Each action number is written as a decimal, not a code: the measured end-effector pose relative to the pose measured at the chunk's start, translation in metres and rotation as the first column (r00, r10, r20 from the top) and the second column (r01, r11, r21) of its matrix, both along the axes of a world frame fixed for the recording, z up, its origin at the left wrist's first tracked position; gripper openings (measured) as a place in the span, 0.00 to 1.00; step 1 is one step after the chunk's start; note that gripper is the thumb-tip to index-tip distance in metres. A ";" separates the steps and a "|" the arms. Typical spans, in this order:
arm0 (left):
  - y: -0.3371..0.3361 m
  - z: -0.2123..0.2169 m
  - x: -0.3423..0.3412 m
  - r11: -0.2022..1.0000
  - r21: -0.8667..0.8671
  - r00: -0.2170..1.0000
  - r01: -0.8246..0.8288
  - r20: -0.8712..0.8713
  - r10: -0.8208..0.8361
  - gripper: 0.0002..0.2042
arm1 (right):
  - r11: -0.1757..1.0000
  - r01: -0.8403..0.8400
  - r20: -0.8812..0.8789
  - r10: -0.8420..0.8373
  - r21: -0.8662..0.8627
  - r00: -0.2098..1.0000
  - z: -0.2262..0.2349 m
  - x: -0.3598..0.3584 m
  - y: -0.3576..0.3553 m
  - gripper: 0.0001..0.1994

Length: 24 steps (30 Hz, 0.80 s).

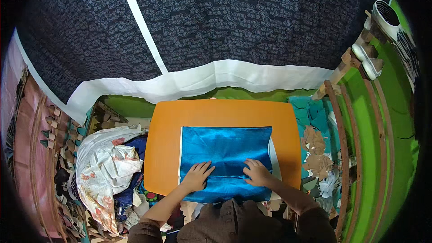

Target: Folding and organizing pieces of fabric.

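A: ok so where's the blue cloth (225, 148), and what are the hands up to?

B: It's spread on the near part of the orange desk (193, 112), with a pale layer (275, 164) poking out on the side toward the desk's right edge. The left hand (196, 177) rests on it left of the desk's middle, the right hand (257, 173) right of it. Each grip is relaxed, fingers spread, nothing pinched.

A: why flat-handed tho?

B: my guess, to hold it smooth. Floral fabric (110, 157) is heaped off the desk's left side, brown scraps (317, 150) off its right, probably parked out of the way.
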<state>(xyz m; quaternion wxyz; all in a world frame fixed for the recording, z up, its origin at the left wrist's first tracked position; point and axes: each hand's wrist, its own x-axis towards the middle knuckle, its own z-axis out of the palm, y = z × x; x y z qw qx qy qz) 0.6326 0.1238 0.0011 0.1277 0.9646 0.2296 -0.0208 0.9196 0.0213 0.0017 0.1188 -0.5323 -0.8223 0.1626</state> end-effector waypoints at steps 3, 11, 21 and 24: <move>0.001 -0.003 0.006 0.995 -0.097 0.997 -0.027 0.064 0.033 0.30 | 0.998 -0.006 -0.033 0.004 -0.062 0.999 -0.004 -0.002 0.005 0.19; 0.007 -0.050 0.042 0.998 0.049 0.999 -0.034 0.025 0.033 0.29 | 0.976 0.216 0.031 -0.216 0.001 0.976 -0.037 -0.044 0.039 0.30; 0.033 -0.055 0.046 0.952 -0.014 0.952 -0.306 0.022 0.306 0.26 | 0.955 0.291 0.055 -0.288 -0.062 0.956 -0.055 -0.037 0.044 0.28; 0.063 -0.070 0.021 0.908 0.074 0.911 -0.413 0.019 0.413 0.28 | 0.931 0.366 0.156 -0.361 -0.002 0.919 -0.058 -0.013 0.055 0.28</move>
